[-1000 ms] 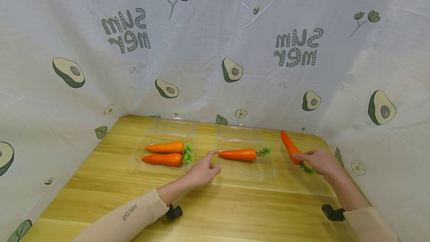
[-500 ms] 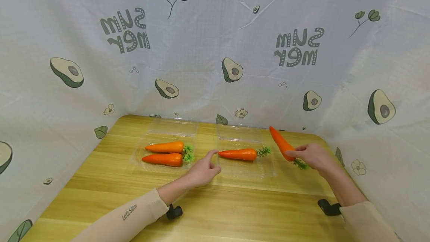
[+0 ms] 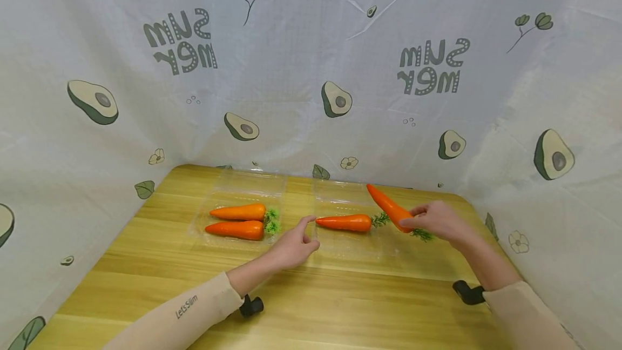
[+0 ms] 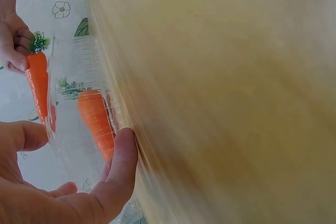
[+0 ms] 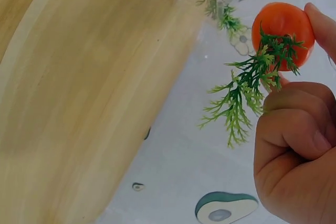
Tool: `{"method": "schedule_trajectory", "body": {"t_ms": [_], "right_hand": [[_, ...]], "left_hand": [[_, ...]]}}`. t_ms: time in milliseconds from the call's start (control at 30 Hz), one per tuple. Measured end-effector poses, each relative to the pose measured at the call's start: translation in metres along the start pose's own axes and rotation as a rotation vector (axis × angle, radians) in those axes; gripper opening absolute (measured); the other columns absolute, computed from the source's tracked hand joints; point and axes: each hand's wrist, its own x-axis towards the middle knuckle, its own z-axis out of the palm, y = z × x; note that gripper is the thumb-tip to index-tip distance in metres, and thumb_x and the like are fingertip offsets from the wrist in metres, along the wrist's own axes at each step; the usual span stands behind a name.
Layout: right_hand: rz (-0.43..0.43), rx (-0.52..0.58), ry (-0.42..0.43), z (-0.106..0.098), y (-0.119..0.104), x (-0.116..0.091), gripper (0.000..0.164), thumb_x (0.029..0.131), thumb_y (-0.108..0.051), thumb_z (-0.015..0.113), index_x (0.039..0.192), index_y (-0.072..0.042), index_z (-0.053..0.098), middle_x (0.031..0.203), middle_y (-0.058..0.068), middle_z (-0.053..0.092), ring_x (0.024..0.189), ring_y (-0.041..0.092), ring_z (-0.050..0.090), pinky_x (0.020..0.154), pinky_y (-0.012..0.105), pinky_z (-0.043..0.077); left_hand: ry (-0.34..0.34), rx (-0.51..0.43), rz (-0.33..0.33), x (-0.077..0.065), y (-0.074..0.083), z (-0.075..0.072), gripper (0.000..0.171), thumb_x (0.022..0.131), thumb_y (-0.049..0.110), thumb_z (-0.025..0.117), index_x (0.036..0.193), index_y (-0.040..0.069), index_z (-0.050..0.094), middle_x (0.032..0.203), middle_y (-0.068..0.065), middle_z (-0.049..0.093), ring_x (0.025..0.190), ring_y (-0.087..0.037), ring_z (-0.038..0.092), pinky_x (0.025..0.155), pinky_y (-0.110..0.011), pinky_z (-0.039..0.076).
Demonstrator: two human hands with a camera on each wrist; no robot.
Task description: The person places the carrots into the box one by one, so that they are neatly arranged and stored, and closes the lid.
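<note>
My right hand [image 3: 434, 223] pinches an orange carrot [image 3: 389, 207] near its leafy end, held tilted above the right side of a clear plastic box [image 3: 359, 250]. The right wrist view shows that carrot's blunt end [image 5: 278, 30] between thumb and finger. One carrot [image 3: 345, 223] lies in this box, tip to the left. At the box's left end is my left hand [image 3: 293, 247], thumb and index finger spread apart. In the left wrist view the left hand's fingertips [image 4: 126, 145] are at the clear box wall. The left palm's underside is hidden in the head view.
A second clear box [image 3: 194, 226] on the left contains two carrots [image 3: 238, 212] lying side by side. Both boxes have raised lids behind them, on a wooden table [image 3: 311, 307]. A printed cloth [image 3: 291, 69] hangs around the table's back and sides.
My right hand has carried its carrot leftward, from the table's right side to over the right end of the box. My left hand has stayed in place.
</note>
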Motion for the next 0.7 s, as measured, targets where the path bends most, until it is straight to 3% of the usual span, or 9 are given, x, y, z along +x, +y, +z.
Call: {"method": "schedule_trajectory", "body": {"t_ms": [300,533,700], "right_hand": [[-0.044,-0.048,-0.055,0.005,-0.018,0.006,0.056,0.083,-0.042,0.080,0.118,0.002,0.071,0.104,0.011,0.071,0.081,0.021,0.052,0.068,0.033,0.039],[-0.114,-0.083,-0.074,0.013,-0.033,0.011,0.042,0.081,-0.034,0.082,0.105,-0.001,0.076,0.086,0.003,0.071,0.070,0.017,0.051,0.062,0.031,0.039],[-0.168,-0.109,-0.087,0.017,-0.039,0.016,0.044,0.080,-0.031,0.081,0.108,0.002,0.075,0.083,0.003,0.073,0.063,0.014,0.052,0.059,0.029,0.042]], "left_hand": [[0.004,0.002,0.001,0.001,0.000,0.000,0.068,0.098,0.024,0.061,0.158,0.017,0.031,0.094,-0.002,0.064,0.071,-0.018,0.056,0.062,-0.034,0.045],[0.008,0.007,-0.005,0.001,-0.001,0.001,0.068,0.098,0.024,0.062,0.158,0.017,0.031,0.096,-0.002,0.064,0.075,-0.019,0.058,0.064,-0.035,0.046],[0.009,0.011,-0.006,0.002,-0.001,0.001,0.068,0.098,0.025,0.062,0.158,0.017,0.031,0.097,-0.002,0.064,0.077,-0.019,0.058,0.066,-0.035,0.046]]}}
